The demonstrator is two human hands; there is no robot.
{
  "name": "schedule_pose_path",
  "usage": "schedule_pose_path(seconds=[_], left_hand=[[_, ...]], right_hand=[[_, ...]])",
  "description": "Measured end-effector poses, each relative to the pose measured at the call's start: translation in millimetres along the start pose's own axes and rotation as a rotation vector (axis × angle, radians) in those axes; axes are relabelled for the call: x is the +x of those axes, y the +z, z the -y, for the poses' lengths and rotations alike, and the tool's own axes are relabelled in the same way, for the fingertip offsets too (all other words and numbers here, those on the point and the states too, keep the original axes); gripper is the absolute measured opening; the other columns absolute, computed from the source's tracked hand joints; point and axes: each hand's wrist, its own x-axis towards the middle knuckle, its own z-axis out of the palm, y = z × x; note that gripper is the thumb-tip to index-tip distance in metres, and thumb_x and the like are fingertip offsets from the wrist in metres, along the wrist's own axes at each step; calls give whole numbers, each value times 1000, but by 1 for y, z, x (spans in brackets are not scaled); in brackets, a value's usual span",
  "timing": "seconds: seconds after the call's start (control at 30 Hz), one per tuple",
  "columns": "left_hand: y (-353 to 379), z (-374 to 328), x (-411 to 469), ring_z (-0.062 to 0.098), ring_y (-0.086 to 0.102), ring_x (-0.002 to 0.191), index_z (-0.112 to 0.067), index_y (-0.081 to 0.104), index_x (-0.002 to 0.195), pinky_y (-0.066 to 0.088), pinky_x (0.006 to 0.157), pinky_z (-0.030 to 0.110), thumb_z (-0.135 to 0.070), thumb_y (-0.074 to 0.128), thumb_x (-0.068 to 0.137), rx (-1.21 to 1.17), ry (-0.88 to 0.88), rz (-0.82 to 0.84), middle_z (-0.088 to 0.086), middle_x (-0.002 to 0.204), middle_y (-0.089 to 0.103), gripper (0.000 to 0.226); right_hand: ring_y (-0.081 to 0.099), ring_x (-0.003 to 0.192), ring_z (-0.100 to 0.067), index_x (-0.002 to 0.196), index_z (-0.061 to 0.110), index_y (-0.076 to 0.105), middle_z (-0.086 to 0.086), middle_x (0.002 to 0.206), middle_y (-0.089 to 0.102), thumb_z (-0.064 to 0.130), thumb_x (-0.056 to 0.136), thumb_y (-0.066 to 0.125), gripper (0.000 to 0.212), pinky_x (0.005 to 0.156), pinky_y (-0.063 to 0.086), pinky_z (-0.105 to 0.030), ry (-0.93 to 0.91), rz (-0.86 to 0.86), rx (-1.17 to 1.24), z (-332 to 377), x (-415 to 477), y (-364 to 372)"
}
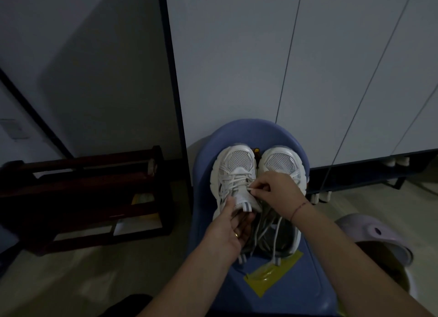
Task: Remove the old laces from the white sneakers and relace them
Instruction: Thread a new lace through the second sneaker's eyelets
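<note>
Hidden: left hand (226,226) fingers vanish inside the laced sneaker (233,161), thumb outside, gripping its collar.
Right hand (277,193): fingers curled, pinching a lace (234,177).

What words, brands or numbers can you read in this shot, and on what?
No text can be read.
White mesh sneakers, white laces: no brand visible.
Yellow tape patch on the blue plastic chair: no print shows.
Pale plate on the left wall: too dim and blurred to read.

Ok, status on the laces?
Left grip holds the left sneaker at its tongue. Right grip pinches a lace end by its top eyelets. Loose laces lie across the other sneaker; nothing blocking.
</note>
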Motion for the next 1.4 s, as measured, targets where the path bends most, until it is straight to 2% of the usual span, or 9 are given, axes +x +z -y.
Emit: schedule_pose_path(seconds=[0.27, 0.53, 0.63, 0.73, 0.9, 1.03, 1.13, 1.23, 1.4], left_hand=[[-2, -1, 1, 15, 64, 66, -8, 66, 86, 48, 51, 23, -41, 62, 92, 76, 6, -9, 5, 70, 72, 34], [-5, -4, 0, 17, 64, 67, -8, 66, 88, 47, 54, 25, -43, 60, 93, 175, 4, 1, 6, 73, 72, 36], [-8, -9, 1, 16, 64, 66, -8, 66, 82, 48, 53, 23, -45, 55, 95, 249, -16, 16, 3, 66, 72, 42], [-13, -13, 3, 18, 65, 64, -5, 68, 80, 51, 58, 27, -44, 53, 97, 310, -3, 38, 6, 67, 73, 46], [-21, -14, 8, 12, 53, 37, -2, 70, 82, 37, 39, 14, -43, 52, 98, 551, 149, -83, 9, 66, 68, 47], [-25, -25, 8, 15, 49, 45, -4, 68, 64, 42, 55, 27, -38, 50, 99, 775, 411, -123, 2, 50, 60, 52], [-28, -39, 14, 19, 59, 66, -5, 69, 74, 51, 73, 38, -31, 62, 94, 848, 736, -161, 3, 67, 65, 34], [-24, -43, 22, 15, 62, 82, -18, 70, 85, 50, 76, 24, -20, 71, 89, 883, 809, -29, 2, 87, 68, 4], [-16, -38, 37, 5, 59, 82, -17, 76, 96, 44, 70, 4, -12, 75, 84, 1003, 888, 34, 1, 97, 62, 13]], right_hand=[[61, 84, -15, 87, 15, 72, 0, 91, 70, 15, 84, 66, 7, 81, 49, -29, 35, 3, -29, 4, -1, 2], [54, 70, -1, 90, 20, 63, 10, 75, 60, 10, 82, 68, 14, 69, 43, -15, 106, -63, 164, 8, -4, 5], [54, 53, -10, 69, 14, 59, 2, 58, 60, 19, 85, 67, 19, 59, 50, -28, 351, -238, 423, 17, -22, 9], [42, 34, -12, 59, 10, 54, -3, 46, 51, 36, 92, 56, 42, 35, 36, -21, 835, -60, 1091, 29, -49, 15], [59, 104, -31, 107, 0, 65, -19, 106, 68, 54, 92, 41, 61, 83, 46, -38, 931, 338, 1645, 43, -64, 32], [60, 95, -29, 104, 0, 63, -17, 89, 72, 31, 97, 43, 37, 90, 48, -40, 855, 90, 1847, 50, -54, 43], [61, 96, -27, 102, 4, 62, -13, 88, 73, 21, 98, 44, 25, 85, 51, -39, 860, -18, 1911, 44, -50, 55], [60, 96, -25, 103, 7, 62, -13, 96, 69, 20, 98, 43, 23, 85, 48, -37, 843, -17, 1910, 42, -51, 57], [59, 97, -24, 108, 10, 62, -11, 103, 66, 22, 98, 42, 25, 85, 46, -33, 832, 19, 1838, 37, -53, 56]])
